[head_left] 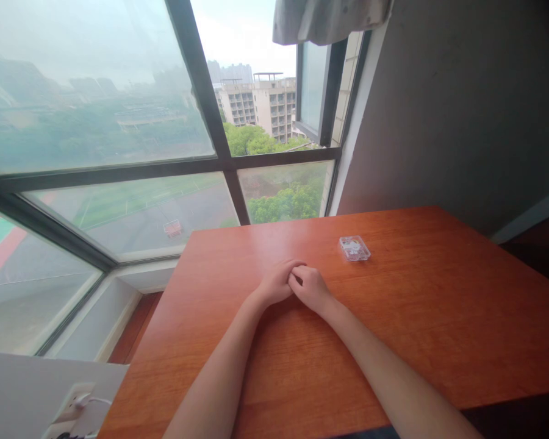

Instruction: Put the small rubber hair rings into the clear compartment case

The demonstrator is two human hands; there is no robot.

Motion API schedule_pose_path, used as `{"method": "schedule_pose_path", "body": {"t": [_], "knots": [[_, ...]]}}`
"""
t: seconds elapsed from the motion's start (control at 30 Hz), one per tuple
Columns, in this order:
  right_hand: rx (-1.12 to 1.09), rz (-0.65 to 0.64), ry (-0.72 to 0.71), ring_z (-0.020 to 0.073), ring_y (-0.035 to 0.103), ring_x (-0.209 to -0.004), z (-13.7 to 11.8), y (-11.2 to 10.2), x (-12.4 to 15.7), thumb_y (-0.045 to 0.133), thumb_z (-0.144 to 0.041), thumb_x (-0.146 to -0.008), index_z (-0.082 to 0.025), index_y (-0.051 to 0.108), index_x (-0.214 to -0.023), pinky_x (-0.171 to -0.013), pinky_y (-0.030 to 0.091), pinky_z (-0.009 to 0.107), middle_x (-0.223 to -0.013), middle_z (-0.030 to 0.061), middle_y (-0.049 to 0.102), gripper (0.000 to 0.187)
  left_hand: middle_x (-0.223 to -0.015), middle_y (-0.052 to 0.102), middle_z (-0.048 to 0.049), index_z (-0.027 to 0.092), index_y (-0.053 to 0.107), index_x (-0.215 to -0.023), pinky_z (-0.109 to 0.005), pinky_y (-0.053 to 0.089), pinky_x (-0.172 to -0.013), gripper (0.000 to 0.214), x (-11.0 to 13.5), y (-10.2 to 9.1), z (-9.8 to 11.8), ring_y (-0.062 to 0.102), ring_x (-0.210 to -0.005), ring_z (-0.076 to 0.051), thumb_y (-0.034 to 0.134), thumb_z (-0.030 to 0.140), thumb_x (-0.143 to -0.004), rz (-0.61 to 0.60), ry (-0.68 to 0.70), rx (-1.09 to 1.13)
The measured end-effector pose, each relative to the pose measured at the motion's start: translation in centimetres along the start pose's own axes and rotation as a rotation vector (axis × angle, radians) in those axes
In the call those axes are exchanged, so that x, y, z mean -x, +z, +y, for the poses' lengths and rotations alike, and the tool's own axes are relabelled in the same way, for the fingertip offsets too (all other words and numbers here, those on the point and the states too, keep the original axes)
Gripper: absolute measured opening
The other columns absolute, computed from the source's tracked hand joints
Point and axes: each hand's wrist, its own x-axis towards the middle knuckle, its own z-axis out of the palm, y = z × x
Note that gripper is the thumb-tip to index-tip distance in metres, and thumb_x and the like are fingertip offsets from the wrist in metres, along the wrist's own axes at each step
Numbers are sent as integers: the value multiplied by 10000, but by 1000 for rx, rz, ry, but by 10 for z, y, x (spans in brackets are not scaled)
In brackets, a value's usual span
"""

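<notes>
Both of my hands rest on the reddish wooden table (416, 317), meeting near its middle. My left hand (277, 283) lies with its fingers curled over the fingertips of my right hand (311, 286), which is also loosely closed. I cannot make out anything between them. A small clear plastic box (354, 248) with small white pieces inside sits on the table a short way beyond and to the right of my right hand. Neither hand touches it.
A large window (119, 122) with dark frames stands beyond the table's far and left edges. A grey wall (462, 110) rises on the right. A white wall socket with a plug (75, 405) is at the lower left.
</notes>
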Motion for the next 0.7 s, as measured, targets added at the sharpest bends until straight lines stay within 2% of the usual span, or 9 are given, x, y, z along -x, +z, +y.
{"method": "schedule_pose_path", "body": {"t": [0.7], "knots": [[-4, -17, 18, 142, 560, -671, 0, -1, 1, 488, -178, -858, -192, 545, -638, -652, 393, 244, -725, 30, 649, 228, -1098, 656, -88, 171, 614, -1185, -354, 488, -877, 549, 0, -1, 3, 610, -986, -228, 528, 86, -649, 7, -5, -15]]}}
